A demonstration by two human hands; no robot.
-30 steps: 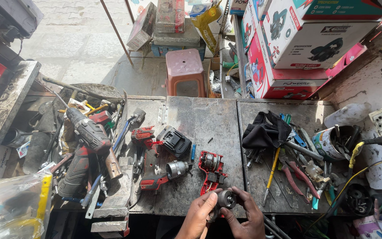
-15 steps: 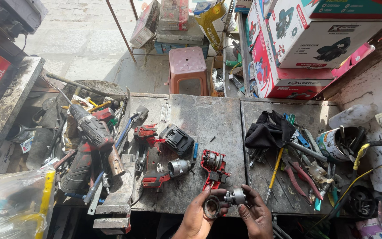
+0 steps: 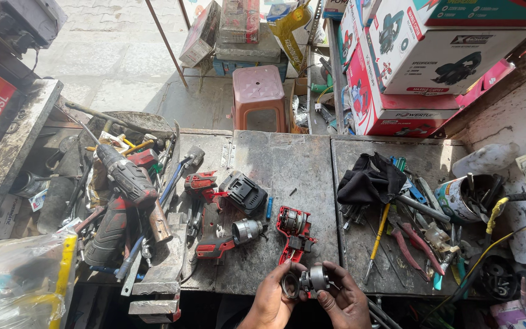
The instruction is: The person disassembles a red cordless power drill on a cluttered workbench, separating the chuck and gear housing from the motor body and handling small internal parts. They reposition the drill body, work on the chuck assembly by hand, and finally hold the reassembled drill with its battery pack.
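At the near edge of the grey workbench (image 3: 287, 164), both my hands hold small metal drill parts. My left hand (image 3: 273, 298) grips a dark ring-shaped piece (image 3: 289, 284). My right hand (image 3: 343, 298) grips a silver cylindrical gear part (image 3: 315, 278) pressed against that ring. Just beyond my hands lies an opened red drill housing half (image 3: 293, 231) with its innards showing. Left of it lie a silver chuck (image 3: 246, 231), another red housing half (image 3: 213, 247) and a black battery pack (image 3: 245, 191).
A heap of drills, hammers and clamps (image 3: 129, 195) covers the bench's left side. A black cloth (image 3: 369, 178), screwdrivers and pliers (image 3: 412, 240) lie at right, beside a tin of tools (image 3: 467, 195). A pink stool (image 3: 258, 97) and stacked tool boxes (image 3: 421, 55) stand behind.
My hands have shifted a little right and brought the ring and the silver part close together. The view has tilted slightly.
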